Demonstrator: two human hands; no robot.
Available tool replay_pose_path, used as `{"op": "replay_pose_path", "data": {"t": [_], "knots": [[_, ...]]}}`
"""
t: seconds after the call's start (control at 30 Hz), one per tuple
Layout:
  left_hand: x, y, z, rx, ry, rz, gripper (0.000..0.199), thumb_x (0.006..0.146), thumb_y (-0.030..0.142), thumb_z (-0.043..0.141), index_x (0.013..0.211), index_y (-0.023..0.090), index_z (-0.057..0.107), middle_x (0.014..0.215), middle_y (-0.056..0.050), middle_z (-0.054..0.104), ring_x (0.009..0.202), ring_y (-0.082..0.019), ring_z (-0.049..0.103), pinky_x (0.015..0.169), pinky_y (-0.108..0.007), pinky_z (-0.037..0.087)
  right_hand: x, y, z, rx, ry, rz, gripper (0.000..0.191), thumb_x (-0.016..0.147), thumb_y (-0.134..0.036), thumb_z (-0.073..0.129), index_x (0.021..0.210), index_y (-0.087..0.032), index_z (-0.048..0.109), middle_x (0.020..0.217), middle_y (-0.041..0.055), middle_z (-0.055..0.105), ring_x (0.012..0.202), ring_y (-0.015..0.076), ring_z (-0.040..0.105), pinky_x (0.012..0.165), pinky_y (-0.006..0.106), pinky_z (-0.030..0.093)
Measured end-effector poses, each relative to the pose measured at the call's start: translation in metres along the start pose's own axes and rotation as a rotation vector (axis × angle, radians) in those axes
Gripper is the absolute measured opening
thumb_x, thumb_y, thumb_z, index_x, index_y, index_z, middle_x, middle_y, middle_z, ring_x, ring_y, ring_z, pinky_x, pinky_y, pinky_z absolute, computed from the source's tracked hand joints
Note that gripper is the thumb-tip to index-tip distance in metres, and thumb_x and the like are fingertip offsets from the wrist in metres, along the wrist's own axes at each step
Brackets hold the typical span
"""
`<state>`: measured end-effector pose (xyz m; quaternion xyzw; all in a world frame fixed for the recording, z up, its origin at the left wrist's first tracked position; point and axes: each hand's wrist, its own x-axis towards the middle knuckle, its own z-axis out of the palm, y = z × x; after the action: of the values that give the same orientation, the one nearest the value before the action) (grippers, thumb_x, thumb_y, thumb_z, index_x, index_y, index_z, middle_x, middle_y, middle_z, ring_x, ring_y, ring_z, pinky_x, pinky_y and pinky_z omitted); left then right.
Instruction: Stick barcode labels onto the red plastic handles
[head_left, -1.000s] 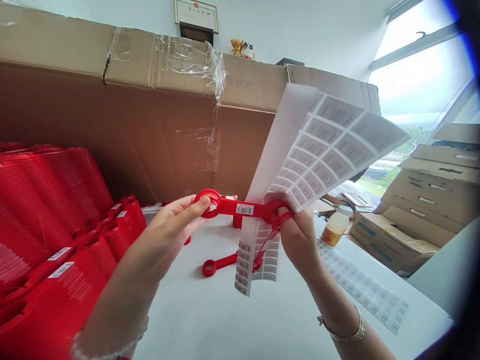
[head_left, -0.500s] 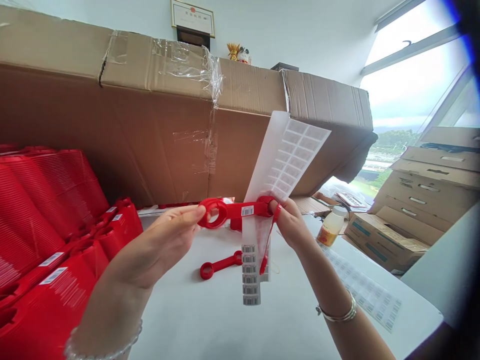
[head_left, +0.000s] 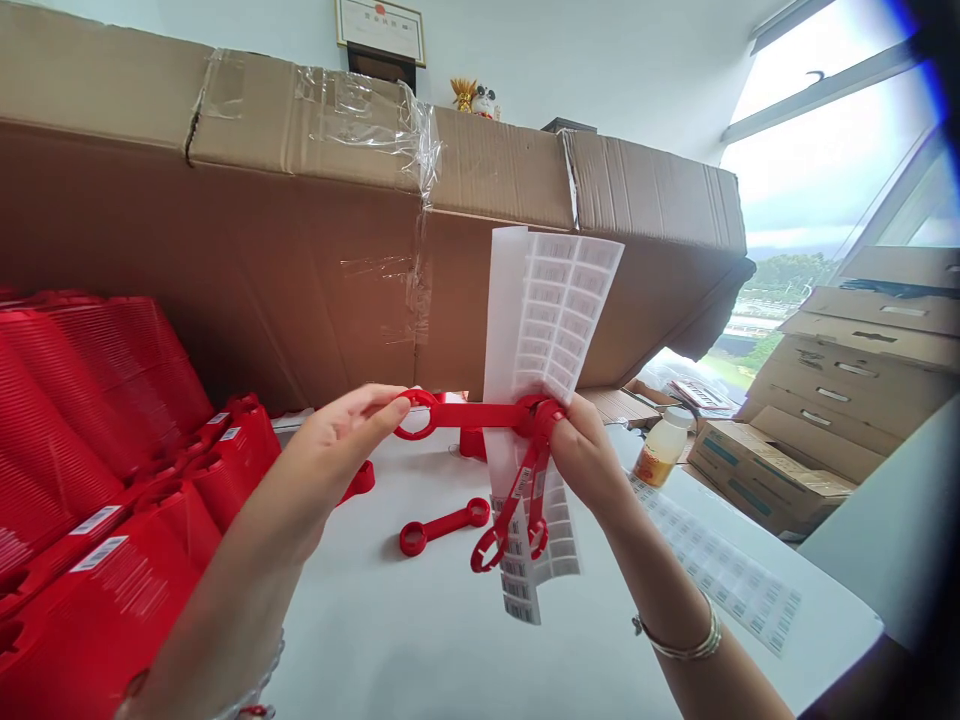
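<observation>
My left hand [head_left: 349, 430] pinches the ring end of a red plastic strip with a ring at each end [head_left: 480, 415]. Its other end meets my right hand [head_left: 589, 450], closed around it. Two more red ringed strips [head_left: 516, 500] dangle from the right hand, with white labels on them. That same hand also grips a barcode label sheet [head_left: 559, 310], which rises behind the strips and hangs below them, partly hidden. Lying on the table beneath is another red ringed strip [head_left: 444, 527]. More red pieces [head_left: 361, 482] show partly behind my left forearm.
Stacked red plastic parts [head_left: 90, 400] fill the left side. A large taped cardboard box [head_left: 300, 270] spans the back of the white table [head_left: 390, 640]. To the right are a jar [head_left: 665, 447], a second label sheet [head_left: 739, 575] and cardboard boxes [head_left: 772, 470].
The strip between my hands now shows a plain face instead of a label. Labelled strips hang more visibly from my right hand, and the label sheet has swung left.
</observation>
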<state>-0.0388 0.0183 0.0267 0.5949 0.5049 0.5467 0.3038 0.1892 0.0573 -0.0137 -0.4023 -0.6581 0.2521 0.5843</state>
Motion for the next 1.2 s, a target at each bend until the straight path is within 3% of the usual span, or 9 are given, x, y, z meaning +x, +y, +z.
{"op": "replay_pose_path", "data": {"t": [0.1, 0.2, 0.37, 0.47, 0.53, 0.73, 0.93, 1.2], "knots": [[-0.005, 0.004, 0.000, 0.036, 0.155, 0.058, 0.041, 0.085, 0.055, 0.069, 0.118, 0.031, 0.064, 0.128, -0.003, 0.066, 0.117, -0.028, 0.063, 0.090, -0.041, 0.056, -0.006, -0.006, 0.001, -0.109, 0.068, -0.056, 0.018, 0.085, -0.015, 0.043, 0.075, -0.019, 0.057, 0.067, -0.0032, 0.053, 0.060, 0.0121, 0.044, 0.050, 0.024, 0.033], [-0.017, 0.013, 0.000, 0.024, 0.318, 0.241, 0.029, 0.089, 0.043, 0.069, 0.115, 0.032, 0.062, 0.125, 0.002, 0.062, 0.118, -0.024, 0.060, 0.096, -0.040, 0.052, -0.013, -0.011, 0.003, -0.182, 0.072, -0.112, 0.020, 0.087, -0.012, 0.041, 0.078, -0.020, 0.057, 0.066, -0.0043, 0.053, 0.059, 0.0110, 0.044, 0.050, 0.024, 0.033], [-0.036, 0.021, 0.007, 0.008, 0.201, 0.231, 0.021, 0.083, 0.035, 0.077, 0.102, 0.033, 0.068, 0.100, 0.003, 0.068, 0.087, -0.020, 0.068, 0.068, -0.033, 0.060, -0.021, -0.018, 0.007, -0.221, 0.061, -0.163, 0.020, 0.089, -0.010, 0.042, 0.075, -0.021, 0.052, 0.064, -0.0047, 0.051, 0.058, 0.0107, 0.041, 0.049, 0.023, 0.033], [-0.041, 0.021, 0.012, 0.031, 0.119, 0.173, 0.021, 0.080, 0.035, 0.080, 0.098, 0.034, 0.068, 0.080, 0.003, 0.070, 0.078, -0.021, 0.070, 0.055, -0.029, 0.058, -0.025, -0.021, 0.010, -0.236, 0.051, -0.187, 0.021, 0.088, -0.009, 0.043, 0.071, -0.021, 0.045, 0.062, -0.0053, 0.048, 0.056, 0.0102, 0.039, 0.049, 0.023, 0.031], [-0.041, 0.019, 0.014, 0.033, 0.081, 0.145, 0.023, 0.080, 0.036, 0.079, 0.100, 0.034, 0.067, 0.078, 0.002, 0.071, 0.077, -0.021, 0.071, 0.051, -0.026, 0.056, -0.028, -0.022, 0.012, -0.231, 0.045, -0.192, 0.022, 0.087, -0.008, 0.042, 0.070, -0.022, 0.042, 0.062, -0.0056, 0.046, 0.055, 0.0099, 0.038, 0.048, 0.023, 0.030], [-0.039, 0.014, 0.016, 0.112, 0.124, 0.264, 0.021, 0.084, 0.035, 0.076, 0.102, 0.032, 0.065, 0.095, 0.002, 0.072, 0.076, -0.017, 0.072, 0.062, -0.028, 0.062, -0.032, -0.027, 0.012, -0.210, 0.029, -0.179, 0.022, 0.089, -0.009, 0.041, 0.071, -0.022, 0.043, 0.063, -0.0050, 0.047, 0.056, 0.0105, 0.037, 0.048, 0.023, 0.032], [-0.041, 0.011, 0.020, 0.136, 0.139, 0.303, 0.018, 0.085, 0.033, 0.076, 0.097, 0.033, 0.062, 0.107, 0.004, 0.065, 0.078, -0.014, 0.072, 0.050, -0.022, 0.057, -0.034, -0.028, 0.014, -0.187, 0.025, -0.153, 0.022, 0.091, -0.009, 0.041, 0.073, -0.022, 0.045, 0.064, -0.0050, 0.048, 0.057, 0.0105, 0.038, 0.048, 0.023, 0.032], [-0.042, 0.010, 0.023, 0.138, 0.144, 0.364, 0.018, 0.086, 0.023, 0.075, 0.095, 0.030, 0.061, 0.104, 0.004, 0.060, 0.075, -0.011, 0.070, 0.061, -0.022, 0.060, -0.035, -0.028, 0.016, -0.165, 0.031, -0.129, 0.023, 0.095, -0.013, 0.041, 0.074, -0.021, 0.047, 0.066, -0.0040, 0.048, 0.058, 0.0110, 0.039, 0.048, 0.023, 0.033]]}}
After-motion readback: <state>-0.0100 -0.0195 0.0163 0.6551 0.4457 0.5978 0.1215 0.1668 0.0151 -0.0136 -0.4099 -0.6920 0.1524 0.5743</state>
